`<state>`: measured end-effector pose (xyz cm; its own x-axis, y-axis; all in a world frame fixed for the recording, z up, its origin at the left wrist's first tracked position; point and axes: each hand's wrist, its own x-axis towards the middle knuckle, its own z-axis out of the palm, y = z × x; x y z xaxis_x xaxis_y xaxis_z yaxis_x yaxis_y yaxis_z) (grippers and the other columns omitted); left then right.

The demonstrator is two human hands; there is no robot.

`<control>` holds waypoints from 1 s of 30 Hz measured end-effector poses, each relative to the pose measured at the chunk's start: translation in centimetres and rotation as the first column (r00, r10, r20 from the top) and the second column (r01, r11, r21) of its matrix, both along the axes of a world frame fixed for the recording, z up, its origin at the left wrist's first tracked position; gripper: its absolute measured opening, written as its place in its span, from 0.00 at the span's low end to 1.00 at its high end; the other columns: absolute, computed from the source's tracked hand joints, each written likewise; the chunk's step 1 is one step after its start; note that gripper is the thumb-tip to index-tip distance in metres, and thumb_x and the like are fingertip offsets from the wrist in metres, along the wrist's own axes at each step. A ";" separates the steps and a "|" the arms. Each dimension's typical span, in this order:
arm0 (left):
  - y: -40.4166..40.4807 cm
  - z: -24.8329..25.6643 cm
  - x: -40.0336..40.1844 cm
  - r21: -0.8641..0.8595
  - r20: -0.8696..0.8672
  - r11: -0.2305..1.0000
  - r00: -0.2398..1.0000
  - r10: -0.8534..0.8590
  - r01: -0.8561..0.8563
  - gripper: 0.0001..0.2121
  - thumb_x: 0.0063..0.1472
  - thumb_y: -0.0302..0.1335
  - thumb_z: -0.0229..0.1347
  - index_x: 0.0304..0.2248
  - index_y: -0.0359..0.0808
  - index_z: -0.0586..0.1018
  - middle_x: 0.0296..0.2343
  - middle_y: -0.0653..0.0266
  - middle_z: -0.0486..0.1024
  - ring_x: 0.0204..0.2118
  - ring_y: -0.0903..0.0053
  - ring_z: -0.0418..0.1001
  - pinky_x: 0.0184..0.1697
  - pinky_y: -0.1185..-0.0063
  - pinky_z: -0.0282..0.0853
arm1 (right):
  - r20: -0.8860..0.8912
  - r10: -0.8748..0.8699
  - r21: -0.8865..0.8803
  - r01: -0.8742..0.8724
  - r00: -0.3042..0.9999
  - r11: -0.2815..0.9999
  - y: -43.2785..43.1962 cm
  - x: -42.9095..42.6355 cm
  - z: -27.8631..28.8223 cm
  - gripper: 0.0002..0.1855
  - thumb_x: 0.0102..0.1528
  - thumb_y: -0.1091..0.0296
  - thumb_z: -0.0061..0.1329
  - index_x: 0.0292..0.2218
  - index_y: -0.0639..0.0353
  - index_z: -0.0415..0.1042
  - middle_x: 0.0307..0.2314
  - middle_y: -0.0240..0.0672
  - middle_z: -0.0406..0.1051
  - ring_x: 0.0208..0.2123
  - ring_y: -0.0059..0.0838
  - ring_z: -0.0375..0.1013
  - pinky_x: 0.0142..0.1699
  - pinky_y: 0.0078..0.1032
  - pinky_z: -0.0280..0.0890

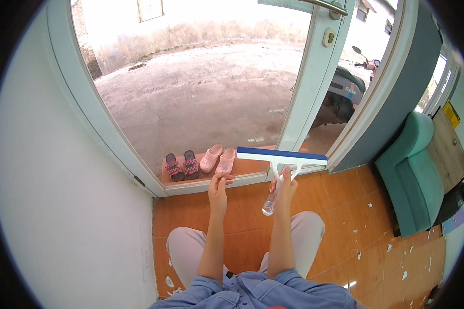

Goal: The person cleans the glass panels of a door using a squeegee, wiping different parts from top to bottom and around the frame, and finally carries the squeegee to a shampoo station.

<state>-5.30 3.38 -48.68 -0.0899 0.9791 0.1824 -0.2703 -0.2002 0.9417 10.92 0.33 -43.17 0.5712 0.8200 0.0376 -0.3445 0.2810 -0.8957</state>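
Observation:
My right hand [285, 189] grips the handle of a white window squeegee [280, 158] with a blue strip along its head. A clear bottle-like handle end [268, 206] shows below my fingers. The squeegee's head is raised before the lower frame of a glass door [298, 100]. To its left, my left hand [219, 189] holds nothing that I can see. Its fingers are bent and slightly apart, close to the lower part of the glass pane [201, 104]; whether they touch it I cannot tell.
Beyond the glass stand pink clogs [218, 159] and dark slide sandals [182, 166] on a tiled step. A motor scooter [346, 87] is outside. A green chair [413, 181] and wooden table [444, 143] stand right. White scraps [389, 248] litter the tiled floor. A white wall [73, 201] borders the left.

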 end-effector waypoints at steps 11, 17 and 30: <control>-2.3 1.3 -5.1 0.001 0.027 0.986 0.986 0.167 -0.167 0.11 0.60 0.25 0.39 0.39 0.36 0.72 0.32 0.66 0.74 0.34 0.82 0.70 0.38 0.84 0.59 | 0.052 0.123 0.036 -0.125 0.991 0.992 -0.3 -3.6 -1.8 0.23 0.57 0.53 0.40 0.18 0.62 0.63 0.09 0.32 0.60 0.09 0.18 0.58 0.14 0.16 0.52; -3.9 2.0 -9.0 -0.028 0.045 0.941 0.940 0.339 -0.338 0.11 0.60 0.25 0.39 0.38 0.36 0.72 0.31 0.67 0.74 0.33 0.83 0.69 0.37 0.84 0.59 | 0.151 0.328 0.041 -0.337 0.933 0.941 0.5 -8.6 -2.2 0.23 0.57 0.54 0.40 0.17 0.61 0.63 0.09 0.30 0.60 0.10 0.16 0.58 0.14 0.15 0.51; -6.8 2.5 -16.7 -0.056 0.071 0.768 0.765 0.640 -0.638 0.10 0.61 0.26 0.39 0.36 0.36 0.72 0.29 0.69 0.74 0.31 0.87 0.70 0.35 0.86 0.58 | 0.204 0.645 -0.005 -0.658 0.737 0.753 0.5 -18.0 0.1 0.16 0.57 0.61 0.43 0.25 0.65 0.72 0.11 0.24 0.62 0.12 0.11 0.58 0.17 0.13 0.51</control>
